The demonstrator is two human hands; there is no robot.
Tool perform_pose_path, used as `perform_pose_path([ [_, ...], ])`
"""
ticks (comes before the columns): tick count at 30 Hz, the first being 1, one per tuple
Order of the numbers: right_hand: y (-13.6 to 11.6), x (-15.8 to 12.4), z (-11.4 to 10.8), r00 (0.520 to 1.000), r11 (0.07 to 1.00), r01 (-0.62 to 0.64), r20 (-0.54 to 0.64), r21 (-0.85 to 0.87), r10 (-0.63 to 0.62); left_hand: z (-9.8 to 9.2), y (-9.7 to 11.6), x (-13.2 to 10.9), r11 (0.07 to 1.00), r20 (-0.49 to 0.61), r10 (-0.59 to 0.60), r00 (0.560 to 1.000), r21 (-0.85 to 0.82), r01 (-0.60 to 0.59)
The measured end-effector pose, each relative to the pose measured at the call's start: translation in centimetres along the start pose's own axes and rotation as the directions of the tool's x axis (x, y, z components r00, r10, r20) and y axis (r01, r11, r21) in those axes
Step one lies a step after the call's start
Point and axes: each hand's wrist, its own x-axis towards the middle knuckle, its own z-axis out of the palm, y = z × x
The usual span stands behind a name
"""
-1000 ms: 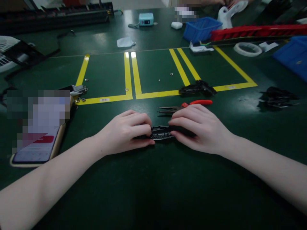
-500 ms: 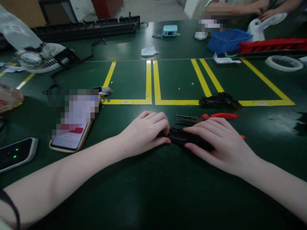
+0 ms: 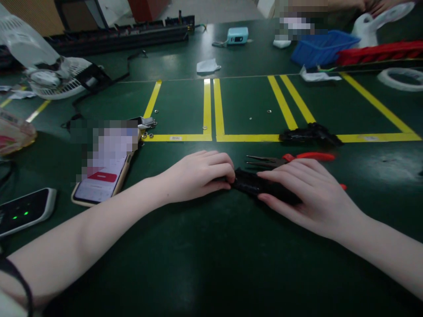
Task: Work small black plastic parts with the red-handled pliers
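A long black plastic part (image 3: 248, 182) lies on the green table (image 3: 211, 255) in front of me. My left hand (image 3: 198, 174) is curled over its left end, fingers closed on it. My right hand (image 3: 304, 189) lies over its right end, fingers wrapped around it. Only the middle stretch of the part shows between the hands. Red-handled pliers (image 3: 291, 158) lie just behind my right hand, jaws pointing left.
Another black part (image 3: 309, 133) rests on the yellow tape line behind the pliers. Left of my arm lie a phone (image 3: 99, 185) and a dark device with green lights (image 3: 24, 210). A fan (image 3: 49, 75), blue bin (image 3: 322, 46), red tray (image 3: 380, 50) and small screws stand farther back.
The view has swung left and up, bringing the fan and dark device into sight. The black part has tilted, its right end nearer me. Both hands keep hold of it.
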Motion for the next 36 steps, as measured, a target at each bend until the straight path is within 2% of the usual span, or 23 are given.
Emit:
perform_pose_path([
  [4,-0.3,0.2,-0.2,1.0,1.0,-0.013,-0.001,-0.01,0.013,0.2,-0.6,-0.4,0.996,-0.043,0.076,0.996,0.06,-0.073],
  [11,-0.5,0.3,-0.2,0.998,0.999,-0.046,0.045,0.014,0.045,0.8,0.1,-0.4,0.973,-0.16,0.182,0.97,0.17,-0.155],
  [13,-0.5,0.2,-0.3,0.999,0.998,-0.054,0.003,0.036,0.054,0.9,0.2,-0.3,0.973,-0.195,0.188,0.963,0.174,-0.155],
  [16,-0.7,0.2,-0.5,0.99,0.998,-0.053,-0.126,0.026,0.056,1.1,0.8,-0.1,0.977,-0.25,0.178,0.952,0.158,-0.142],
  [18,-1.0,0.1,-0.5,0.985,1.0,-0.007,-0.175,0.0,0.007,1.2,1.6,0.1,0.982,-0.294,0.178,0.939,0.119,-0.149],
  [21,-1.8,0.3,-0.4,0.98,0.996,0.09,-0.177,0.0,-0.089,1.3,3.1,0.3,0.989,-0.335,0.149,0.93,0.045,-0.142],
  [25,-2.7,0.8,-0.2,0.984,0.992,0.089,-0.16,0.085,-0.074,1.2,4.2,0.5,0.998,-0.31,0.049,0.95,-0.026,-0.06],
  [30,-3.0,1.3,-0.2,0.988,0.976,0.022,-0.153,0.215,0.011,0.9,4.0,0.4,0.991,-0.355,-0.034,0.934,-0.132,-0.014],
  [36,-2.8,1.7,-0.8,0.983,0.908,-0.047,-0.141,0.416,0.116,0.5,3.9,0.6,0.991,-0.223,-0.064,0.973,-0.128,0.036],
])
